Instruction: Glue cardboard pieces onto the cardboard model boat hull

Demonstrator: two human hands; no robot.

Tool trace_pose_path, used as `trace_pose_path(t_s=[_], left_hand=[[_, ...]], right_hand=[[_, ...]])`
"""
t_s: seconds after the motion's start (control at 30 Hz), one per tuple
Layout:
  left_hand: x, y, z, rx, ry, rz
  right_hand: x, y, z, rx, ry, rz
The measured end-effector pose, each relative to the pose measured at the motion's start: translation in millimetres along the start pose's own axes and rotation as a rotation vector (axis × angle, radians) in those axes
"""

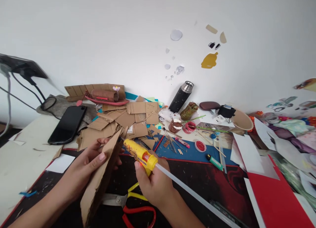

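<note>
My left hand (90, 162) grips a brown cardboard piece (98, 182), holding it on edge and tilted, thumb on its near face. My right hand (153, 183) is closed round a yellow hot glue gun (139, 153) whose nozzle touches the top corner of the cardboard piece. A long clear glue stick (195, 196) sticks out of the gun's back toward the lower right. Under my hands lie scissors with red and yellow handles (137, 205) on a dark mat (197, 178).
A heap of cardboard scraps (123, 122) lies behind my hands. A black phone (67, 124) lies at the left, a black flask (181, 96) stands by the wall. Paint pots (199, 145), skewers, a green lighter (214, 162) and red paper (274, 195) fill the right.
</note>
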State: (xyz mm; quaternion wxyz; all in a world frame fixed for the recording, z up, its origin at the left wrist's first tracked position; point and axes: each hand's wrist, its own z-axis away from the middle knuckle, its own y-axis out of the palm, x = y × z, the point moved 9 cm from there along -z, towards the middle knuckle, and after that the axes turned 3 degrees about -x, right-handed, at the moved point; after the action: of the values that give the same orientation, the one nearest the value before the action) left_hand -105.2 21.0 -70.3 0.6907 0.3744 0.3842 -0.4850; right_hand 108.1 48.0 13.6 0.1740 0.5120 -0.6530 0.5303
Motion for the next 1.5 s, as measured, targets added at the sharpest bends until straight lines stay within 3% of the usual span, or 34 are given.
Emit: trace_pose_path(t_s=[0.3,0.57,0.83,1.03,1.5], left_hand=[[-17.6,0.3,4.5,-0.032,0.014,-0.095],[-2.9,-10.9,4.7,-0.051,-0.033,-0.037],[-11.3,-2.8,11.3,0.050,-0.073,-0.010],[-9.8,-4.4,12.1,-0.005,-0.085,0.037],[-19.9,6.2,14.3,0.012,-0.060,0.023]], right_hand=[[5.9,3.7,3.2,0.082,-0.043,0.173],[12.7,2.6,6.0,0.020,-0.121,0.272],[16.4,6.2,6.8,0.052,-0.168,0.292],[14.0,7.3,7.1,0.086,-0.146,0.281],[11.6,6.4,5.9,0.090,-0.120,0.296]])
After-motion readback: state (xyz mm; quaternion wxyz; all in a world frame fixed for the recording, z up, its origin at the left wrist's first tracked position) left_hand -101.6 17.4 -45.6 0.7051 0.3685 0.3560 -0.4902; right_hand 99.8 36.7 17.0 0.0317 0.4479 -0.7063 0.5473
